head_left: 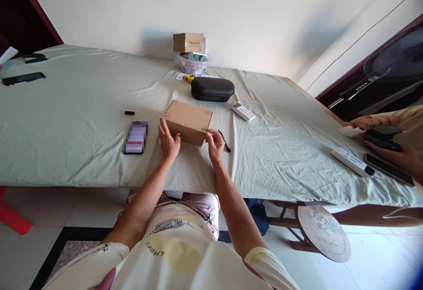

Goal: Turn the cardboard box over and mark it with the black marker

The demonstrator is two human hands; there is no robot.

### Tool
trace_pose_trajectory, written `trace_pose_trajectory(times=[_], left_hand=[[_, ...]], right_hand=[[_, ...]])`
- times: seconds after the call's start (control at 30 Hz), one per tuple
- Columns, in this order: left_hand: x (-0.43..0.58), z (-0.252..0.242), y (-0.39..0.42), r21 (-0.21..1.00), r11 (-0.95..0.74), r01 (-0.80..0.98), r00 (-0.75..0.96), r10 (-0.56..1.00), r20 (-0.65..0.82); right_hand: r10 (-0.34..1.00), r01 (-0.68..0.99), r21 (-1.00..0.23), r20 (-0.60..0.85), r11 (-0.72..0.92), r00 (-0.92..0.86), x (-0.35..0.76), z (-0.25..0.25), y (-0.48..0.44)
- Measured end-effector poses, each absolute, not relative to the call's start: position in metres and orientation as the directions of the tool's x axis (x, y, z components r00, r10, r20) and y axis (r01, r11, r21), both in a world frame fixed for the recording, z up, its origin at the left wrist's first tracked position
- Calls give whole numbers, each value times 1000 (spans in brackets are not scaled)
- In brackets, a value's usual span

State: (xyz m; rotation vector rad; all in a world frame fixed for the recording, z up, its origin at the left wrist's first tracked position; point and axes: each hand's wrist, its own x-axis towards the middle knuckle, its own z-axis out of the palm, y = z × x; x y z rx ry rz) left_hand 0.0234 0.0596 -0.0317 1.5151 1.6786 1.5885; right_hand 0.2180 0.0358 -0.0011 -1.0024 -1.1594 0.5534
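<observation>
A closed brown cardboard box (189,114) with dark printed marks at its corners lies on the cloth in front of me. My left hand (169,142) grips its near left corner, thumb along the front side and fingers on the left. At the near right corner, the fingertips of my right hand (215,143) pinch the box edge. Just beyond that hand lies a black pen (226,142), with the pen's cap (129,113) apart on the left. A phone (135,138) with a blurred screen rests left of my left hand.
Behind the box sit a black zip case (213,89), a yellow tape measure (188,78) and a plastic tub (193,66) topped by another carton (188,42). A white-and-grey packet (243,112) lies to the right. A co-worker's hands (380,144) hold things at the far right.
</observation>
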Motion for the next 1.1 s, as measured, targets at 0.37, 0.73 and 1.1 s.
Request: trace_pose_trajectory(times=[0.37, 0.73, 1.1], left_hand=[[40, -24, 41, 733, -516, 443, -44, 805, 592], [48, -23, 36, 665, -596, 451, -31, 734, 679], [38, -19, 42, 723, -561, 403, -90, 762, 642]], right_hand=[[871, 167, -872, 480, 461, 103, 193, -10, 25], [810, 329, -853, 502, 405, 304, 197, -2, 23], [680, 256, -908, 419, 332, 602, 237, 3, 38]])
